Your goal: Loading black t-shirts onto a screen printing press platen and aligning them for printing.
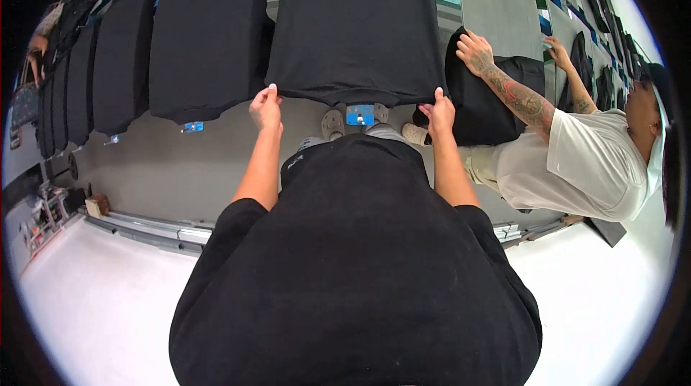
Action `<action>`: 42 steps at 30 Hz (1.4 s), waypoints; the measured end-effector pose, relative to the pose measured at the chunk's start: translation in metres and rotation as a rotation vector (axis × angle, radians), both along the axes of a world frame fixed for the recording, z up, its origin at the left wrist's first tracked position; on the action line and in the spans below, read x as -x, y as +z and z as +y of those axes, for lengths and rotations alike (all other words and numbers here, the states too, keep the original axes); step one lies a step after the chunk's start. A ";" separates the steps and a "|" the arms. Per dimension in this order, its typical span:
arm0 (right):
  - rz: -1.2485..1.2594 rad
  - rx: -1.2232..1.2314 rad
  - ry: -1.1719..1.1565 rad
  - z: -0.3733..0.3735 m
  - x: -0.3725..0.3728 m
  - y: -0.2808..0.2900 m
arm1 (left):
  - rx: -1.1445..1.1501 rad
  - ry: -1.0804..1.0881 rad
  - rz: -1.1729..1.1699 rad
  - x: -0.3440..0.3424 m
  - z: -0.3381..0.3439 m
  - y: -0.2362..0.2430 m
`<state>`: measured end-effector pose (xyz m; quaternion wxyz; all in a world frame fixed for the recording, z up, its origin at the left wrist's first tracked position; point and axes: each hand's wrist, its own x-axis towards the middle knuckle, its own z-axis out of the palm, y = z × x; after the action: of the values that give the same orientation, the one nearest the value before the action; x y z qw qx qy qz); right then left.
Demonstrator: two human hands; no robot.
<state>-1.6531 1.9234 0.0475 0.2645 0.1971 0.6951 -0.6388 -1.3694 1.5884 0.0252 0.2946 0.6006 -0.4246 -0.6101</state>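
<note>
A black garment, seemingly a T-shirt, lies stretched over a flat board in front of me, its hem along the near edge. At the hem's left corner, my left hand pinches the cloth between thumb and fingers. My right hand grips the right corner in the same way. The hem between them runs nearly straight, with small folds. Below its middle a blue metal bracket shows. The board under the cloth is hidden.
Left stands a row of boards dressed in black cloth. At right, a co-worker in a white shirt handles another black garment by a bare grey board, close to my right hand. Metal rails run along the floor behind.
</note>
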 end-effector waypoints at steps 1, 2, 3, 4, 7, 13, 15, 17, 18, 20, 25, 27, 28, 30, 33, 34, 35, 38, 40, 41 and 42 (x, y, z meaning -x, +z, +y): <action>-0.034 0.006 0.026 0.001 0.002 0.002 | -0.048 0.003 0.013 -0.001 -0.002 -0.001; -0.037 0.005 0.024 0.002 0.003 0.005 | -0.049 0.001 0.011 0.000 -0.005 0.003; -0.120 0.059 0.036 0.004 0.004 0.008 | -0.116 -0.080 -0.087 0.001 -0.010 0.009; -0.204 0.115 0.048 0.005 0.006 0.011 | -0.183 -0.161 -0.185 0.002 -0.013 0.014; -0.300 0.135 0.089 0.006 0.010 0.019 | -0.302 -0.336 -0.228 0.010 -0.014 0.030; -0.091 0.158 0.010 0.001 0.006 -0.008 | -0.025 -0.140 -0.170 0.017 0.002 0.010; -0.041 0.133 -0.006 -0.002 0.001 -0.007 | 0.071 -0.084 -0.215 0.015 0.010 0.008; 0.011 0.106 -0.024 -0.001 -0.003 -0.007 | 0.164 -0.030 -0.258 0.015 0.017 0.010; 0.037 0.103 -0.037 0.000 -0.004 -0.007 | 0.140 0.009 -0.182 0.016 0.021 0.012; 0.061 0.101 -0.047 0.001 -0.006 -0.007 | 0.116 0.051 -0.110 0.014 0.025 0.012; 0.039 0.270 -0.153 -0.005 -0.019 0.008 | 0.007 0.135 0.199 0.004 0.032 0.005; 0.009 0.285 -0.144 0.016 -0.025 -0.001 | -0.036 0.151 0.283 -0.002 0.037 0.003; -0.022 0.299 -0.138 0.026 -0.028 -0.008 | -0.080 0.162 0.366 -0.005 0.039 0.002; -0.052 0.322 -0.128 0.034 -0.038 -0.003 | -0.109 0.155 0.414 -0.014 0.045 0.005; -0.086 0.399 -0.117 0.034 -0.039 0.005 | -0.155 0.150 0.445 -0.017 0.046 0.005; -0.113 0.414 -0.120 0.032 -0.037 0.008 | -0.171 0.158 0.430 -0.018 0.046 0.005; -0.134 0.432 -0.124 0.031 -0.034 0.008 | -0.171 0.152 0.433 -0.017 0.045 0.004; -0.134 0.347 -0.117 0.039 -0.037 -0.006 | -0.174 0.144 0.415 -0.016 0.043 0.001; -0.121 0.268 -0.074 0.038 -0.041 -0.009 | -0.196 0.095 0.382 -0.024 0.043 -0.003; -0.116 0.273 -0.075 0.042 -0.042 -0.012 | -0.192 0.092 0.387 -0.026 0.043 -0.002; -0.104 0.271 -0.069 0.045 -0.042 -0.014 | -0.189 0.052 0.345 -0.028 0.043 0.000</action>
<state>-1.6114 1.9686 0.0336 0.3021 0.2163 0.5807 -0.7244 -1.3412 1.6313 0.0247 0.3211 0.5229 -0.2930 -0.7333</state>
